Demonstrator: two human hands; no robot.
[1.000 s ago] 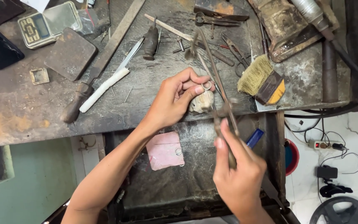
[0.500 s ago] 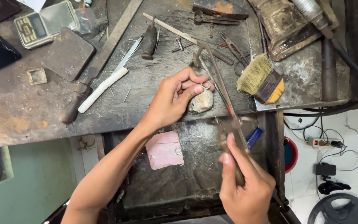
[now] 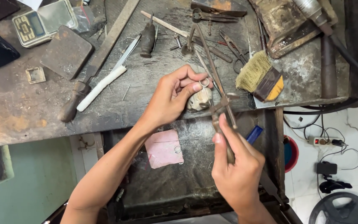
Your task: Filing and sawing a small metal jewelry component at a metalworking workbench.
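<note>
The left hand [image 3: 172,97] pinched a small silver wire ring [image 3: 204,83] between thumb and forefinger, holding it against a pale, rounded wooden bench peg [image 3: 199,99] at the front edge of the dark, scarred metal-topped workbench [image 3: 21,120]. Most of the ring was covered by the fingertips; only a short arc showed. The peg itself was largely hidden behind the hand.

The right hand [image 3: 237,170] was closed around the lower handle of a long, rusty metal saw frame [image 3: 218,89], thumb laid along the grip. The frame ran up and away across the bench; its blade was too thin to make out, and whether it touched the ring could not be told.

Below the hands lay a dark catch tray [image 3: 195,182] holding a pink square pad [image 3: 164,148] with a second small ring [image 3: 177,149] on it. A blue object [image 3: 254,134] showed just beside the right hand — half hidden, kind unclear.

On the bench top lay a white-handled file [image 3: 104,85], a flat rusty file with a dark wooden handle [image 3: 92,68], a bristle brush with a dark and yellow handle [image 3: 260,76], scattered pliers [image 3: 233,45] and a small digital scale [image 3: 42,23] — cut off at the top edge.
</note>
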